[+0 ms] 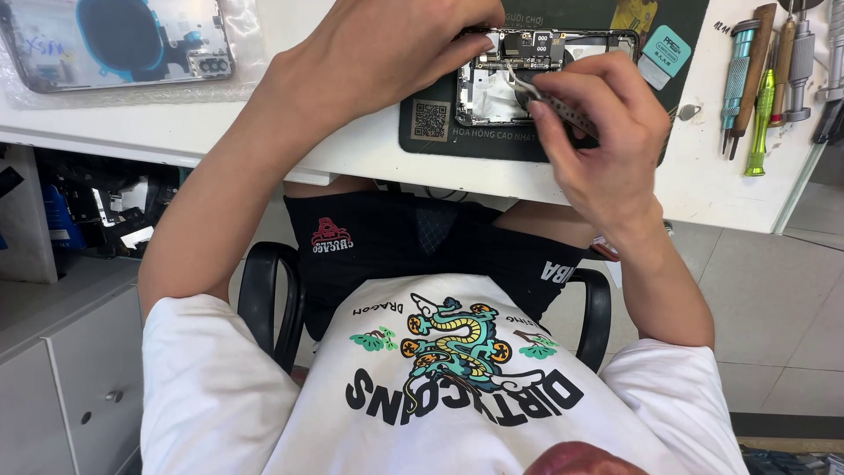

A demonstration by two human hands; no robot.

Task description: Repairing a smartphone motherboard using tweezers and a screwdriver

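Note:
An opened phone (514, 75) with its insides bare lies on a dark work mat (492, 141) at the white table's near edge. My left hand (387, 48) rests on the phone's left end and steadies it, hiding that part. My right hand (598, 132) grips metal tweezers (541, 97), whose tips reach into the phone's middle over a pale metal plate.
A phone back cover in a clear bag (123, 40) lies at the table's far left. Screwdrivers and hand tools (765, 79) lie in a row on the right. A small teal pry card (665, 53) sits beside the mat. Black chair arms (264, 299) flank my lap; grey cabinets (61, 369) stand left.

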